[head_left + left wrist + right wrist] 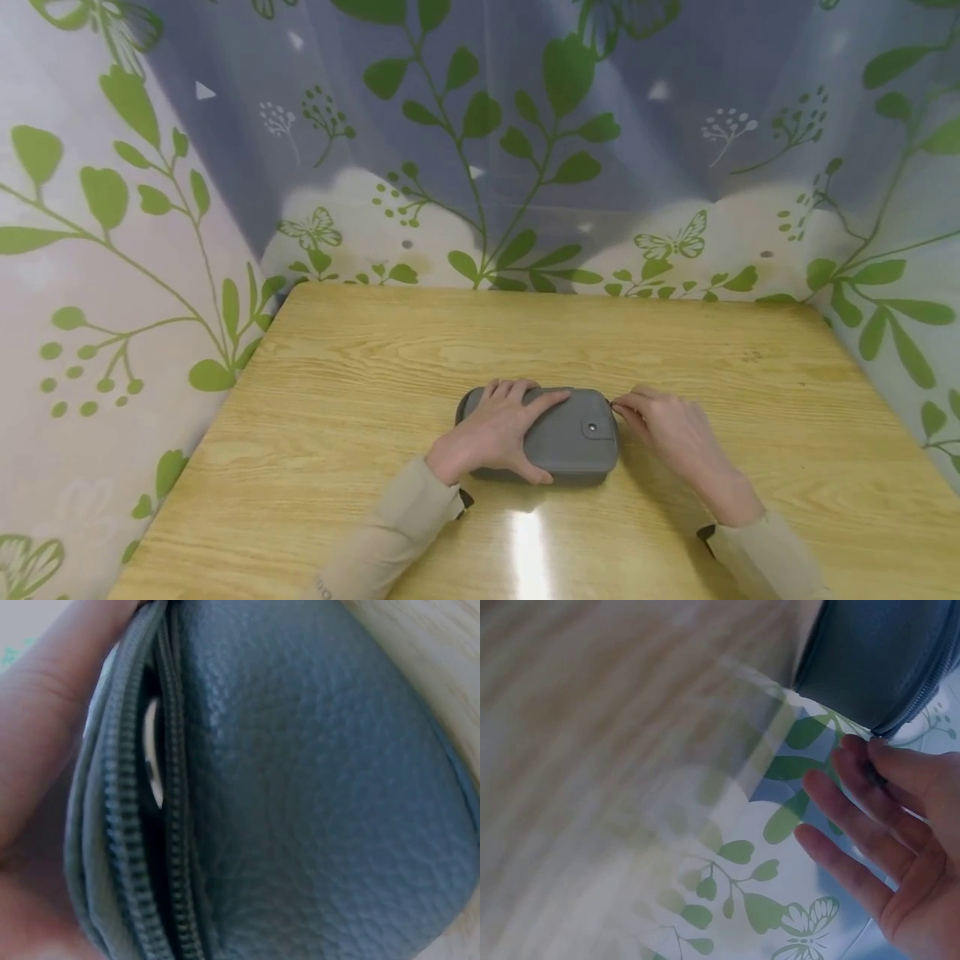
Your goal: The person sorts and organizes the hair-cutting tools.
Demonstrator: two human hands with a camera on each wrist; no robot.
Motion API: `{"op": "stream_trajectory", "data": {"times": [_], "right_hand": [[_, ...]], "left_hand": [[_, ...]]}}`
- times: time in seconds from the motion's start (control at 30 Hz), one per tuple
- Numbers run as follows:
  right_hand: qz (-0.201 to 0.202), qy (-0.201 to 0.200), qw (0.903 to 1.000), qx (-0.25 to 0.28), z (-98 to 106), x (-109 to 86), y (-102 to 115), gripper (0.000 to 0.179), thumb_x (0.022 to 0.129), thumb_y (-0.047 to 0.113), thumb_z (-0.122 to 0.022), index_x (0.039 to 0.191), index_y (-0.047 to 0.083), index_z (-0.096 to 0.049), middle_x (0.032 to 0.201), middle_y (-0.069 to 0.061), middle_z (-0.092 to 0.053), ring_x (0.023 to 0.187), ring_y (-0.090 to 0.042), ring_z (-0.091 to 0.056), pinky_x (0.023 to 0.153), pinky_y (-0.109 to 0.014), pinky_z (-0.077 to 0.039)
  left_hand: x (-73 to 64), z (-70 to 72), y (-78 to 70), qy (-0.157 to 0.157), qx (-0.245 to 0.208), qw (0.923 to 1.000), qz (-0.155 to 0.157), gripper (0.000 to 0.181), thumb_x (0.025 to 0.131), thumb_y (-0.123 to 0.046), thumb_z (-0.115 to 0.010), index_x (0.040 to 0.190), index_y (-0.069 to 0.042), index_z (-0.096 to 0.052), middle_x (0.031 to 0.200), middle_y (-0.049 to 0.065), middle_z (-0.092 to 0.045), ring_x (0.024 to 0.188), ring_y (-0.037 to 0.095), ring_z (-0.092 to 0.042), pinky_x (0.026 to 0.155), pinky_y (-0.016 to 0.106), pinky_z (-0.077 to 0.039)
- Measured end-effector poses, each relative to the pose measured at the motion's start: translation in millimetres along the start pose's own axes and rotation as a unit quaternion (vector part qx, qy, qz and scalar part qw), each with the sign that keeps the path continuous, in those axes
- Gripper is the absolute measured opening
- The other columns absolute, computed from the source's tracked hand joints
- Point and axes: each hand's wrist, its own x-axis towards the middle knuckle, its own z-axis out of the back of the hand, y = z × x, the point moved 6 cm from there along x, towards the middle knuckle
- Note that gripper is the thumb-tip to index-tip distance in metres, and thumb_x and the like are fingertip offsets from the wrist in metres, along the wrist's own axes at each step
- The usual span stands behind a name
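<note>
A grey leather-textured zip case (566, 442) lies on the wooden table, with a snap tab (592, 427) near its right end. My left hand (498, 429) spans its left half, fingers over the far side and thumb at the near edge, holding it. In the left wrist view the zipper (124, 802) gapes at this end, and a pale curved thing (153, 746) shows inside. At the case's far right corner, my right hand (667, 425) pinches the small dark zipper pull (874, 774) between thumb and forefinger. The other fingers stay extended in the right wrist view.
The wood-grain table (360, 350) runs back to a curtain (420, 225) printed with green leaves and butterflies, which also closes off both sides. A bright reflection lies on the table in front of the case.
</note>
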Motion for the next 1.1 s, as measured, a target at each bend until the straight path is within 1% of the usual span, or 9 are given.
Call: {"op": "stream_trajectory", "data": {"times": [0.1,0.2,0.33,0.43,0.67,0.87,0.97,1.1], "right_hand": [[0.001,-0.001,0.9999,0.01,-1,4.8,4,0.007,0.083,0.004,-0.081,0.088,0.008,-0.08,0.073,0.002,-0.071,0.053,-0.007,-0.058,0.044,-0.025,-0.045],[0.016,-0.003,0.9998,0.01,2,5.0,5,0.011,0.079,0.0,-0.082,0.087,0.007,-0.08,0.072,0.002,-0.071,0.053,-0.007,-0.058,0.045,-0.025,-0.046],[0.031,-0.006,0.9995,0.006,5,4.0,6,0.013,0.077,0.0,-0.084,0.087,0.009,-0.08,0.072,0.003,-0.071,0.053,-0.007,-0.058,0.046,-0.026,-0.047],[0.036,-0.013,0.9993,0.005,8,0.9,6,0.013,0.076,0.001,-0.085,0.085,0.01,-0.08,0.069,0.005,-0.069,0.051,-0.006,-0.055,0.045,-0.025,-0.045],[0.064,-0.039,0.9971,0.008,13,-9.9,10,0.014,0.072,0.003,-0.086,0.081,0.011,-0.079,0.064,0.009,-0.064,0.049,0.002,-0.042,0.041,-0.02,-0.036],[0.076,-0.053,0.9957,0.013,16,-17.3,15,0.017,0.069,0.001,-0.087,0.081,0.01,-0.078,0.064,0.008,-0.065,0.048,0.003,-0.044,0.039,-0.018,-0.035],[0.081,-0.052,0.9953,0.013,17,-19.5,18,0.019,0.068,0.0,-0.087,0.081,0.01,-0.078,0.065,0.008,-0.065,0.049,0.001,-0.047,0.04,-0.017,-0.036],[0.09,-0.047,0.9948,0.004,19,-22.6,22,0.021,0.065,0.0,-0.086,0.081,0.011,-0.078,0.063,0.009,-0.062,0.049,0.001,-0.045,0.04,-0.017,-0.034]], "left_hand": [[-2.5,0.3,2.3,-0.003,0.0,1.0,0.004,0.113,0.068,-0.059,-0.088,0.16,-0.032,-0.028,0.15,0.012,-0.04,0.136,0.032,-0.041,0.119,0.056,-0.026],[-1.2,-0.2,2.2,-0.005,0.004,1.0,0.002,0.112,0.068,-0.059,-0.088,0.16,-0.033,-0.029,0.15,0.011,-0.041,0.135,0.031,-0.042,0.119,0.055,-0.027],[-0.6,1.9,2.3,-0.011,0.008,0.9999,0.0,0.112,0.066,-0.059,-0.089,0.159,-0.032,-0.031,0.148,0.01,-0.043,0.133,0.031,-0.044,0.119,0.056,-0.027],[-0.9,2.8,2.0,-0.013,0.003,0.9999,-0.002,0.112,0.066,-0.059,-0.089,0.159,-0.032,-0.032,0.148,0.011,-0.043,0.133,0.031,-0.045,0.119,0.056,-0.027],[-1.5,0.6,2.4,-0.013,-0.001,0.9999,0.004,0.112,0.066,-0.059,-0.09,0.159,-0.032,-0.033,0.149,0.01,-0.043,0.134,0.031,-0.044,0.118,0.057,-0.027],[-1.8,0.4,1.6,-0.014,-0.001,0.9999,0.004,0.112,0.065,-0.058,-0.09,0.158,-0.032,-0.034,0.148,0.01,-0.043,0.134,0.031,-0.044,0.119,0.058,-0.026],[-2.4,1.2,1.4,-0.014,-0.001,0.9999,0.005,0.113,0.065,-0.058,-0.091,0.158,-0.032,-0.034,0.148,0.01,-0.043,0.134,0.031,-0.044,0.119,0.058,-0.026],[-1.9,1.7,2.0,-0.015,0.003,0.9999,0.007,0.112,0.065,-0.059,-0.09,0.158,-0.032,-0.034,0.148,0.01,-0.043,0.134,0.03,-0.044,0.119,0.057,-0.027]]}}
